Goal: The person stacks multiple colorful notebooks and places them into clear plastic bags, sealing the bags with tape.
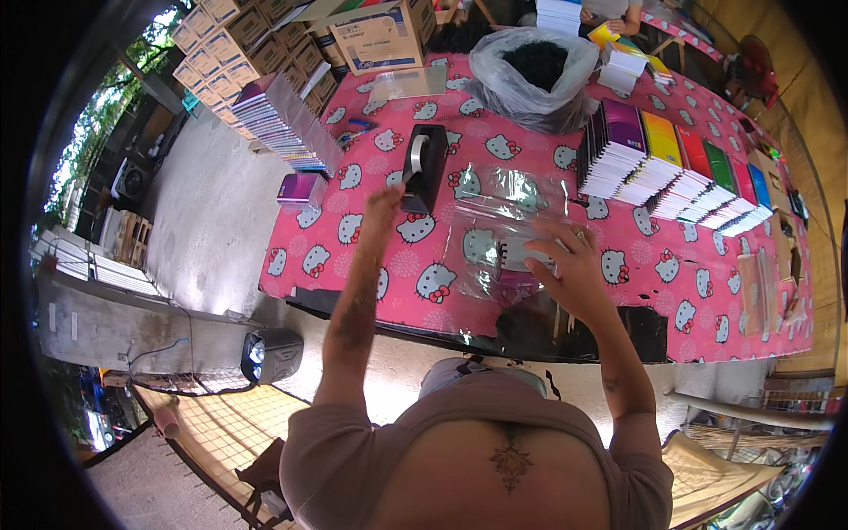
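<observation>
- Pressing down near the table's near edge, the right hand [572, 265] lies with fingers spread flat on a clear plastic bag [508, 234]; it grips nothing, only rests on the film.
- Inside that bag, just left of the right hand, sits a small pack of white and purple items [517, 256], too blurred by the plastic to identify.
- The bag lies on the pink cartoon-cat tablecloth [353, 234], at the near middle of the table.
- A little farther and to the left, the left hand [383, 205] reaches to the black tape dispenser [425, 166]; its fingertips are at the dispenser's near end, but how far they are curled I cannot tell.
- Far right, a row of coloured notebooks [671, 163] stands fanned on the cloth.
- Farther still, a grey plastic sack [530, 79] holds dark contents, with a flat clear sheet [408, 84] to its left.
- Cardboard boxes [265, 44] are stacked at the far left.
</observation>
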The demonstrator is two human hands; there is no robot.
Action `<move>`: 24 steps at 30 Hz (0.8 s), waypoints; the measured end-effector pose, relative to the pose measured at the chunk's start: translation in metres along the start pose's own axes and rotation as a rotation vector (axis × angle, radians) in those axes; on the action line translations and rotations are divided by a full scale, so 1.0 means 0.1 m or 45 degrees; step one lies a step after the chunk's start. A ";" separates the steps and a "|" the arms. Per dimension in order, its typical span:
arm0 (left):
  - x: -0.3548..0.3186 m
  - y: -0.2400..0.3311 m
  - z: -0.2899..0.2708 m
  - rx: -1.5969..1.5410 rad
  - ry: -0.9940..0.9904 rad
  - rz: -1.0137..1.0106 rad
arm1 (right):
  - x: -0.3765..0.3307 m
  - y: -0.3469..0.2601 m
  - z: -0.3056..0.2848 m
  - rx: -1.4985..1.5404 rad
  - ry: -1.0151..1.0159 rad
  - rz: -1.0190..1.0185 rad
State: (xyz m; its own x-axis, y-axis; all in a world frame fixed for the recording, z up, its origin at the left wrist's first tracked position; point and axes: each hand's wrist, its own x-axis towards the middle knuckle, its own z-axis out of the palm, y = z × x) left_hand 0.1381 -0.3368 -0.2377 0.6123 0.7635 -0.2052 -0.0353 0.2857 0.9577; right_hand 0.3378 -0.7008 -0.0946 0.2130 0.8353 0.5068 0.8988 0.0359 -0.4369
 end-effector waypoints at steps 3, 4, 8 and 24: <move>-0.09 -0.24 -0.01 0.016 0.115 -0.035 | 0.03 -0.10 0.14 -0.071 -0.027 0.020; -0.10 -0.22 0.03 0.121 0.201 -0.002 | 0.06 -0.13 0.17 -0.095 -0.039 0.010; -0.14 0.18 -0.01 1.331 0.281 0.489 | 0.07 -0.23 0.19 -0.228 -0.039 0.044; -0.69 0.79 1.46 0.882 -1.123 0.780 | 0.02 -0.17 0.05 -0.174 -0.072 0.181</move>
State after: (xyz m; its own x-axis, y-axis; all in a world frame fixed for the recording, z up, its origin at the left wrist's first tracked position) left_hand 0.2084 -0.4516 -0.1181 0.9659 -0.0545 0.2530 -0.2417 -0.5388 0.8070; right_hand 0.3212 -0.6973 -0.0901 0.3231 0.8563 0.4030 0.9057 -0.1564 -0.3939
